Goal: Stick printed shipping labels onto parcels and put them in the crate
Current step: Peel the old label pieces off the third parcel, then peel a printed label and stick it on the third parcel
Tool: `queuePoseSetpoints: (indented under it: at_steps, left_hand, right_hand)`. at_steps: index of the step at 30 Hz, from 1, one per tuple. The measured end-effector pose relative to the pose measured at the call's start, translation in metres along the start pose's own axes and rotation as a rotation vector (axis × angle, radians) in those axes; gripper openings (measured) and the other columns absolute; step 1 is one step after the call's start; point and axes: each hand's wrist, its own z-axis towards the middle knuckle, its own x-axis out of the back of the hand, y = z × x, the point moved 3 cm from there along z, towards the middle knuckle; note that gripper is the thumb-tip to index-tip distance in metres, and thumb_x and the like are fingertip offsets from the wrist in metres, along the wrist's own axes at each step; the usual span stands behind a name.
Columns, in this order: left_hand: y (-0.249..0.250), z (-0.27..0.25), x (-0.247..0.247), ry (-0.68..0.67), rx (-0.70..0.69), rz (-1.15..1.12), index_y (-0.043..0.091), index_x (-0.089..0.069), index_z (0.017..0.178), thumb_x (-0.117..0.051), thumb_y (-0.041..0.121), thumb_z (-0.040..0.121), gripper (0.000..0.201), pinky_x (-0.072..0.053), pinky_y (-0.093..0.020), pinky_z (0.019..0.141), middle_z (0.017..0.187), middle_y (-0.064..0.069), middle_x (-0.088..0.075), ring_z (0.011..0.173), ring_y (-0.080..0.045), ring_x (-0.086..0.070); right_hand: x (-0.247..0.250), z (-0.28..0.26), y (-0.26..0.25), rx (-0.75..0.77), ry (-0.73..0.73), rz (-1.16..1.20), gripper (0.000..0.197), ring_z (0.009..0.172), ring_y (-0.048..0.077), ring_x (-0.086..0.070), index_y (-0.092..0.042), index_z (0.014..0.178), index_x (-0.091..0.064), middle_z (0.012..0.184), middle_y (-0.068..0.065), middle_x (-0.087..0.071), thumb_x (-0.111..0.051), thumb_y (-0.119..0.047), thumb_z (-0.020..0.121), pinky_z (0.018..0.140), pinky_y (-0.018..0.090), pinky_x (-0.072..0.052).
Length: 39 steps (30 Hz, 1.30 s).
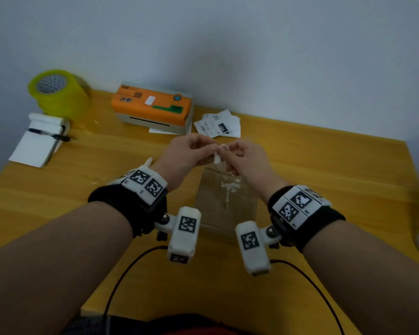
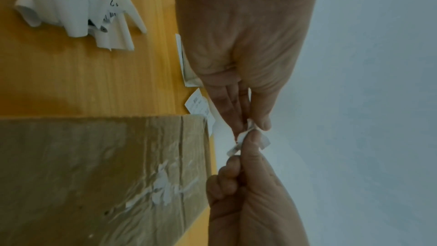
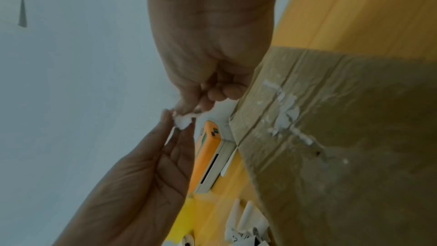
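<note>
A small crumpled white label (image 1: 217,158) is held in the air between both hands, above the parcel. My left hand (image 1: 211,148) pinches its left part with thumb and fingers (image 2: 252,125). My right hand (image 1: 229,149) pinches the other end (image 3: 189,108), its remaining fingers curled into the palm. The label (image 2: 246,138) looks twisted and partly peeled. The parcel (image 1: 225,209) is a flat brown cardboard box lying on the table under the hands, with clear tape and torn white paper scraps (image 3: 287,111) along its seam. No crate is in view.
On the yellow table (image 1: 324,177), an orange label printer (image 1: 153,105) stands at the back, with a loose pile of printed labels (image 1: 218,124) to its right. A yellow tape roll (image 1: 58,93) and a notepad with pen (image 1: 39,141) sit at far left. Cables run near the front edge.
</note>
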Motion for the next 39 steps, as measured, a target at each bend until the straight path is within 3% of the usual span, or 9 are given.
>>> queuePoseSetpoints:
  at_steps: [4, 8, 13, 17, 23, 28, 30, 34, 39]
  left_hand:
    - [0.005, -0.004, 0.028, 0.084, 0.046, 0.055, 0.010, -0.053, 0.101, -0.069, 0.011, 0.083, 0.024, -0.056, -0.022, 0.071, 0.093, -0.011, -0.068, 0.081, -0.016, -0.067]
    - [0.002, -0.014, 0.064, 0.096, 0.015, 0.306, 0.010, -0.060, 0.089, -0.069, 0.016, 0.083, 0.012, -0.051, -0.019, 0.066, 0.082, -0.003, -0.065, 0.073, -0.010, -0.061]
    - [-0.009, -0.026, 0.105, 0.171, 0.039, 0.393, 0.000, -0.067, 0.093, -0.071, 0.016, 0.082, 0.020, -0.049, -0.022, 0.065, 0.084, -0.010, -0.064, 0.075, -0.014, -0.058]
    - [-0.024, -0.027, 0.121, 0.165, 0.114, 0.378, 0.000, -0.067, 0.097, -0.069, 0.016, 0.083, 0.020, -0.053, -0.019, 0.067, 0.084, -0.007, -0.068, 0.074, -0.012, -0.063]
    - [-0.044, -0.023, 0.133, 0.163, 0.224, 0.306, -0.003, -0.065, 0.103, -0.063, 0.013, 0.088, 0.022, -0.054, -0.012, 0.065, 0.090, -0.011, -0.068, 0.078, -0.012, -0.064]
    - [-0.065, -0.011, 0.144, 0.150, 0.256, 0.902, 0.008, -0.063, 0.091, -0.064, 0.014, 0.087, 0.007, -0.039, -0.015, 0.056, 0.079, -0.002, -0.059, 0.066, -0.008, -0.051]
    - [-0.072, -0.008, 0.143, 0.146, 0.299, 1.007, 0.011, -0.055, 0.086, -0.065, 0.017, 0.086, 0.011, -0.035, -0.021, 0.055, 0.075, 0.000, -0.053, 0.068, -0.013, -0.049]
    - [-0.064, 0.003, 0.141, 0.068, 0.355, 1.189, 0.008, -0.063, 0.090, -0.061, 0.023, 0.090, 0.015, -0.031, -0.022, 0.051, 0.070, -0.001, -0.052, 0.063, -0.015, -0.047]
    - [-0.036, 0.016, 0.133, -0.182, 0.425, 1.366, 0.011, -0.056, 0.127, -0.045, 0.012, 0.097, 0.033, -0.048, -0.030, 0.081, 0.114, -0.014, -0.063, 0.091, -0.023, -0.057]
  right_hand:
    - [-0.020, 0.008, -0.003, 0.019, -0.054, 0.066, 0.025, 0.061, 0.006, -0.053, -0.002, 0.092, -0.066, 0.073, 0.003, -0.061, -0.065, -0.026, 0.088, 0.055, 0.015, -0.047]
    - [-0.056, 0.014, -0.010, 0.010, -0.176, 0.138, 0.015, 0.067, 0.010, -0.058, -0.003, 0.086, -0.066, 0.078, 0.006, -0.064, -0.067, -0.018, 0.086, 0.063, 0.017, -0.051]
    - [-0.099, 0.026, -0.014, -0.044, -0.173, 0.134, 0.014, 0.063, 0.012, -0.059, 0.003, 0.091, -0.064, 0.074, 0.008, -0.062, -0.066, -0.011, 0.087, 0.057, 0.016, -0.053]
    - [-0.124, 0.037, -0.004, -0.174, -0.167, 0.125, 0.032, 0.065, 0.018, -0.063, -0.009, 0.109, -0.045, 0.078, 0.011, -0.062, -0.066, -0.005, 0.086, 0.067, 0.031, -0.059]
    - [-0.143, 0.050, 0.011, -0.255, -0.243, 0.042, 0.009, 0.065, 0.020, -0.064, -0.004, 0.079, -0.061, 0.076, 0.013, -0.063, -0.066, 0.001, 0.084, 0.070, 0.033, -0.060]
    - [-0.150, 0.049, 0.007, -0.381, -0.416, -0.161, 0.021, 0.059, 0.019, -0.064, 0.000, 0.114, -0.056, 0.076, 0.014, -0.062, -0.052, -0.008, 0.095, 0.056, 0.027, -0.058]
    - [-0.147, 0.058, 0.001, -0.361, -0.360, -0.218, 0.031, 0.059, 0.019, -0.064, -0.005, 0.127, -0.048, 0.083, 0.015, -0.063, -0.048, -0.010, 0.097, 0.050, 0.025, -0.057]
    - [-0.124, 0.081, -0.020, -0.181, -0.138, -0.216, 0.017, 0.057, 0.017, -0.058, -0.008, 0.109, -0.056, 0.087, 0.014, -0.065, -0.047, -0.011, 0.096, 0.047, 0.023, -0.051]
    - [-0.080, 0.118, -0.033, -0.111, 0.026, -0.303, 0.014, 0.078, 0.027, -0.064, -0.012, 0.095, -0.062, 0.092, 0.012, -0.067, -0.050, -0.016, 0.091, 0.072, 0.042, -0.059]
